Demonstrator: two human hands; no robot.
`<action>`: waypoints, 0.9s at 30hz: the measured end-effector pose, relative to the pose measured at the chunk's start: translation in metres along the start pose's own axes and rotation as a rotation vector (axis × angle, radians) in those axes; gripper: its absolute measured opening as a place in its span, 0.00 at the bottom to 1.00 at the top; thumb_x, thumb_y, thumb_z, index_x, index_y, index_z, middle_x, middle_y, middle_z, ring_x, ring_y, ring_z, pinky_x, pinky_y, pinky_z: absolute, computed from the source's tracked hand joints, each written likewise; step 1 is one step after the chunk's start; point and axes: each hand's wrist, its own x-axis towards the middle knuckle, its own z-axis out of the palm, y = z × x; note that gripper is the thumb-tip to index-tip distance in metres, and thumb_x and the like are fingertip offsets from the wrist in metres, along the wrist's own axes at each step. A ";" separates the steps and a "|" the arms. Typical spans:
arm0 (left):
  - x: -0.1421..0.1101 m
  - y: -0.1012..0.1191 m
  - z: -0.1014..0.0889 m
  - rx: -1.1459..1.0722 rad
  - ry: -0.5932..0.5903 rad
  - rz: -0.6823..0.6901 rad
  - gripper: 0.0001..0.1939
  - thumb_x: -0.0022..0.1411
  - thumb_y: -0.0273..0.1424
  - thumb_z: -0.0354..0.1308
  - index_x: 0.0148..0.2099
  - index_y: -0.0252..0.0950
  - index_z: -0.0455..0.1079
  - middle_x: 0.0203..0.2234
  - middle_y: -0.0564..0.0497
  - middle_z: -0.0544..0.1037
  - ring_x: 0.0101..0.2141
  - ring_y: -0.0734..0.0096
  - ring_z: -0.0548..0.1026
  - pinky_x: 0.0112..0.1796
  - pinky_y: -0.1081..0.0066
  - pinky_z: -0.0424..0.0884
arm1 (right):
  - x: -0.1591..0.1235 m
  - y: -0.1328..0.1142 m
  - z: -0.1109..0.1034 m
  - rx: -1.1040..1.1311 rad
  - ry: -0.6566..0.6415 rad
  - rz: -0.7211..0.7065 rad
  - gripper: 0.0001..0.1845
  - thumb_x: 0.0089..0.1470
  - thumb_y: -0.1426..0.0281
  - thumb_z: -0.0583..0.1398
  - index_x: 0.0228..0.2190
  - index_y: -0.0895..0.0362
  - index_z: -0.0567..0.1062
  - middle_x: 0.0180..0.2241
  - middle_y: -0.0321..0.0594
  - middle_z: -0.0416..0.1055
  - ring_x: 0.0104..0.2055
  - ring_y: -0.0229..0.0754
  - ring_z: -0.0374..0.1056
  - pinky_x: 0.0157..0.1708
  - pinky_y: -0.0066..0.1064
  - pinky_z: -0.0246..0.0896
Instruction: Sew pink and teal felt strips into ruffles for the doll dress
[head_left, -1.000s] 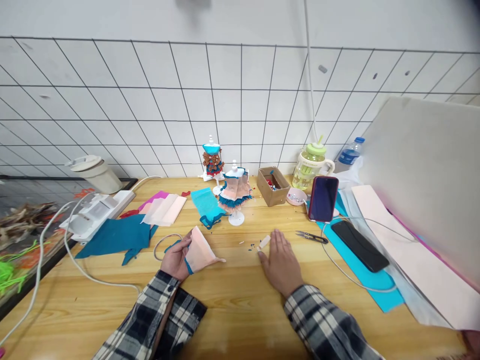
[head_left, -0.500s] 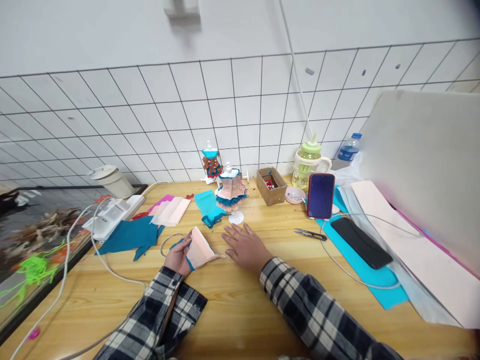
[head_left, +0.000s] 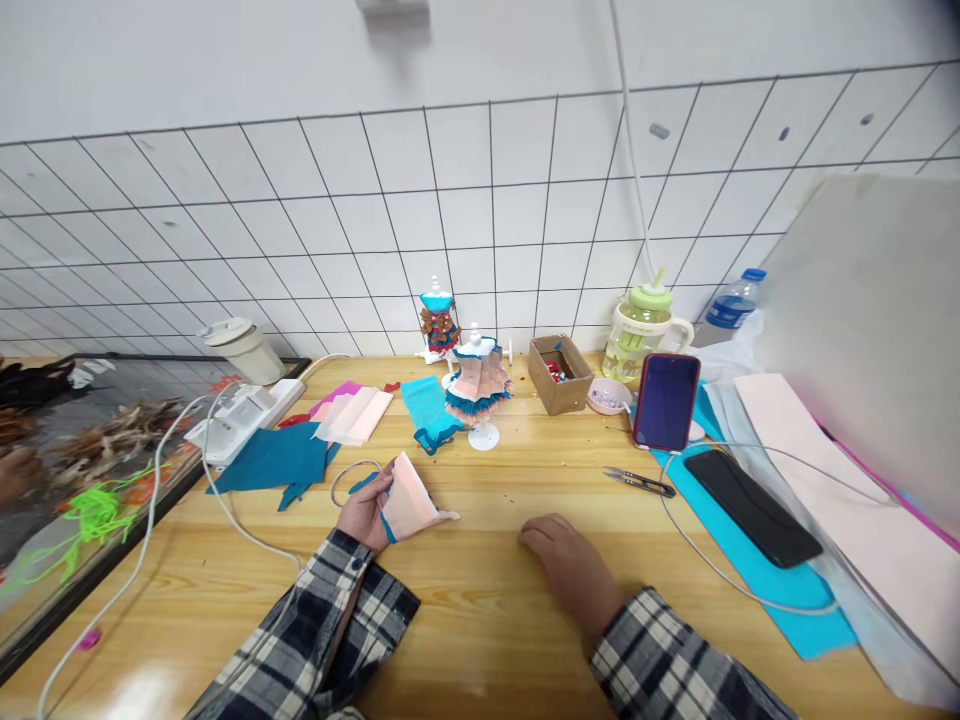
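My left hand [head_left: 364, 514] is closed on a piece of pink crepe paper [head_left: 411, 502] with teal along its edge and a twisted tip pointing right. My right hand [head_left: 566, 565] rests palm down on the wooden table, fingers curled in and together; nothing shows in them. Beyond the hands stands a small white mannequin stand wearing a pink and teal ruffled paper dress [head_left: 480, 380]. Behind it is a second little mannequin in a blue, brown and red dress [head_left: 439, 322]. A ring-shaped band [head_left: 335, 482] lies beside my left hand.
Thread snips [head_left: 640, 481], a propped phone [head_left: 666, 402] and a black phone [head_left: 752, 507] are on the right. A small cardboard box [head_left: 561, 380] and a jug [head_left: 637, 340] stand behind. Teal paper [head_left: 262, 462] and cables lie left. Another person's hand [head_left: 19, 475] shows at the left edge.
My right hand has drawn back toward me and right, away from the mannequin, and its spread fingers have curled in. My left hand keeps the crepe paper. The view has turned slightly left.
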 end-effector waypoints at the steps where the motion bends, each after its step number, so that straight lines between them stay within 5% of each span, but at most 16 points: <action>1: 0.000 0.000 0.000 -0.002 -0.011 -0.003 0.22 0.57 0.16 0.51 0.54 0.32 0.68 0.29 0.49 0.82 0.29 0.67 0.81 0.43 0.63 0.77 | 0.000 -0.001 0.001 -0.004 0.026 0.028 0.19 0.55 0.84 0.52 0.41 0.58 0.77 0.44 0.43 0.75 0.47 0.42 0.67 0.52 0.34 0.62; 7: 0.002 -0.002 -0.003 -0.003 -0.015 -0.003 0.19 0.56 0.16 0.51 0.50 0.31 0.70 0.28 0.49 0.81 0.28 0.68 0.80 0.39 0.66 0.78 | 0.016 0.006 -0.017 0.091 0.110 0.155 0.14 0.54 0.80 0.55 0.33 0.54 0.78 0.36 0.39 0.78 0.41 0.42 0.71 0.45 0.34 0.65; 10: 0.003 -0.002 -0.003 -0.025 -0.043 -0.015 0.19 0.56 0.16 0.52 0.49 0.31 0.70 0.30 0.49 0.81 0.29 0.68 0.80 0.37 0.70 0.77 | 0.047 0.025 -0.066 0.160 0.256 0.223 0.11 0.55 0.74 0.57 0.37 0.53 0.78 0.35 0.37 0.79 0.38 0.40 0.74 0.42 0.32 0.66; 13: 0.004 -0.002 -0.002 -0.015 -0.062 -0.027 0.19 0.57 0.16 0.52 0.50 0.32 0.70 0.30 0.48 0.81 0.30 0.67 0.81 0.37 0.68 0.77 | 0.094 0.052 -0.127 0.133 0.428 0.313 0.21 0.51 0.73 0.60 0.48 0.53 0.72 0.33 0.34 0.79 0.37 0.39 0.74 0.40 0.30 0.66; 16: 0.004 -0.001 -0.002 0.003 -0.074 -0.033 0.20 0.57 0.17 0.52 0.52 0.32 0.68 0.30 0.48 0.81 0.29 0.66 0.81 0.37 0.66 0.78 | 0.142 0.079 -0.164 0.024 0.522 0.428 0.21 0.53 0.71 0.59 0.49 0.54 0.72 0.36 0.36 0.79 0.39 0.38 0.74 0.41 0.28 0.66; 21: 0.005 -0.002 -0.004 0.001 -0.093 -0.025 0.19 0.58 0.18 0.54 0.52 0.33 0.69 0.31 0.49 0.81 0.31 0.66 0.81 0.38 0.68 0.77 | 0.186 0.107 -0.164 -0.070 0.506 0.442 0.19 0.53 0.74 0.56 0.46 0.57 0.77 0.43 0.45 0.78 0.47 0.45 0.72 0.48 0.34 0.63; 27: 0.006 -0.002 0.000 -0.009 -0.118 -0.014 0.19 0.57 0.18 0.55 0.50 0.33 0.70 0.33 0.47 0.81 0.34 0.65 0.81 0.41 0.68 0.76 | 0.180 0.113 -0.149 -0.110 0.458 0.367 0.19 0.57 0.70 0.54 0.47 0.55 0.77 0.48 0.43 0.76 0.50 0.47 0.70 0.52 0.37 0.61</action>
